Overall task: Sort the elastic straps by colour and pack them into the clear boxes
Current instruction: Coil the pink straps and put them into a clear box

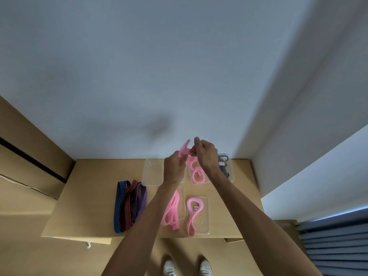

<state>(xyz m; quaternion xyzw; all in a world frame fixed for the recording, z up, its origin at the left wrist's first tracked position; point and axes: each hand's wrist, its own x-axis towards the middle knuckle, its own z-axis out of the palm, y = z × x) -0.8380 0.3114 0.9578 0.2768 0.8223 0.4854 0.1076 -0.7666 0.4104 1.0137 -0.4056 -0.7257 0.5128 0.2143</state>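
Observation:
Both hands are raised over the back of the wooden table point(89, 196). My left hand point(174, 168) and my right hand point(206, 153) each pinch an end of one pink elastic strap point(184, 149), held in the air between them. Below them a clear box point(201, 174) holds coiled pink straps. To its left stands a clear box point(153, 172) that looks empty. A box with black straps point(226, 166) stands at the back right. More pink straps point(172, 210) lie loose on the table, and another pink strap point(194, 212) lies on a clear lid.
Blue, red-striped and purple straps point(129, 204) lie in a bunch on the table's left half. A white wall rises right behind the table. A grey-blue curtain point(334, 242) hangs at the lower right. My shoes point(187, 266) show below the table's front edge.

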